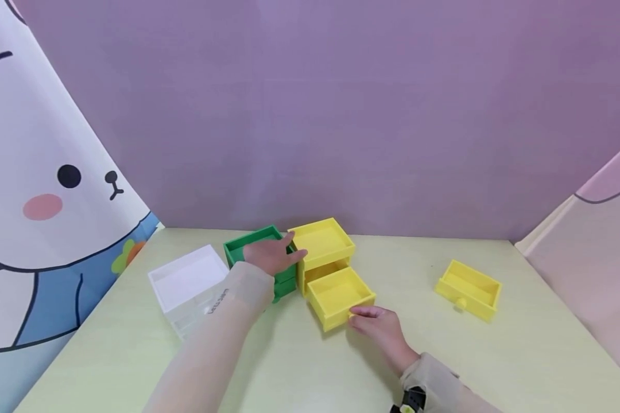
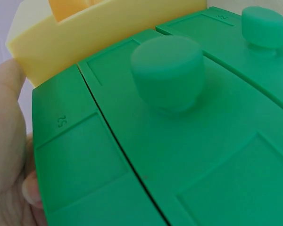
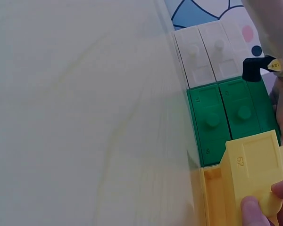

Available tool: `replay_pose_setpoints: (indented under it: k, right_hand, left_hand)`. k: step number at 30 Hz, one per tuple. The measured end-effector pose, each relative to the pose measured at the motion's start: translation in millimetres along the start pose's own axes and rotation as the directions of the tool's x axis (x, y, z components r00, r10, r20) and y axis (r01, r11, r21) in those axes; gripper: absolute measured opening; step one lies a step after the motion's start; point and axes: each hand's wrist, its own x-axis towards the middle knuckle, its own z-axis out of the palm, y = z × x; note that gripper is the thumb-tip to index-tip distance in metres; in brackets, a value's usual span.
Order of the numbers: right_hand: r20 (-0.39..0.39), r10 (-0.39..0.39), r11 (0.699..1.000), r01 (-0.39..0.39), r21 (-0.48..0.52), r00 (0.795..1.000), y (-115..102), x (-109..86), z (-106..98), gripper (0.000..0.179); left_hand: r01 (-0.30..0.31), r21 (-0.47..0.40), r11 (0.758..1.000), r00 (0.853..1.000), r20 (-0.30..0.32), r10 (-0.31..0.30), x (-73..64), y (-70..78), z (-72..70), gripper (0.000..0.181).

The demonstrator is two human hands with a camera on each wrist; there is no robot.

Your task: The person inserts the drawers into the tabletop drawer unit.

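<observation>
A small yellow drawer cabinet [image 1: 322,244] stands on the table with a yellow drawer [image 1: 341,295] pulled partway out of its lower bay. My right hand [image 1: 379,330] pinches that drawer's round knob [image 3: 270,202] between thumb and fingertip. Reaching over the green drawer cabinet [image 2: 108,141], my left hand [image 1: 271,255] rests its outstretched fingers against the yellow cabinet's left top edge. The left wrist view shows part of the left hand [image 2: 7,141] beside the green cabinet, near the yellow corner; some fingers are hidden there. The upper bay of the yellow cabinet has no drawer in it.
A loose yellow drawer [image 1: 470,289] lies on the table to the right, knob toward me. At left, a white drawer cabinet [image 1: 188,281] stands next to the green one, partly behind my left sleeve. A purple backdrop [image 1: 341,115] rises behind the table.
</observation>
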Motion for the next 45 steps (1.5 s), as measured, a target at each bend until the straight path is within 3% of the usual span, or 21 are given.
replay_pose_setpoints:
  k: [27, 36, 45]
  right_hand:
    - [0.035, 0.029, 0.997, -0.032, 0.075, 0.999, 11, 15.2, 11, 0.023]
    - [0.057, 0.082, 0.992, -0.087, 0.086, 0.995, 10, 16.9, 9, 0.023]
    - [0.085, 0.071, 0.991, -0.08, 0.106, 0.994, 9, 20.0, 10, 0.021]
  left_hand:
    - [-0.003, 0.013, 1.0, 1.0, 0.01, 0.003, 3.4, 1.7, 5.3, 0.072]
    - [-0.004, 0.019, 1.0, 1.0, 0.011, 0.004, 1.3, 2.1, 3.1, 0.072]
    - [-0.015, 0.024, 1.0, 1.0, 0.016, 0.014, -1.4, 0.6, -1.4, 0.072]
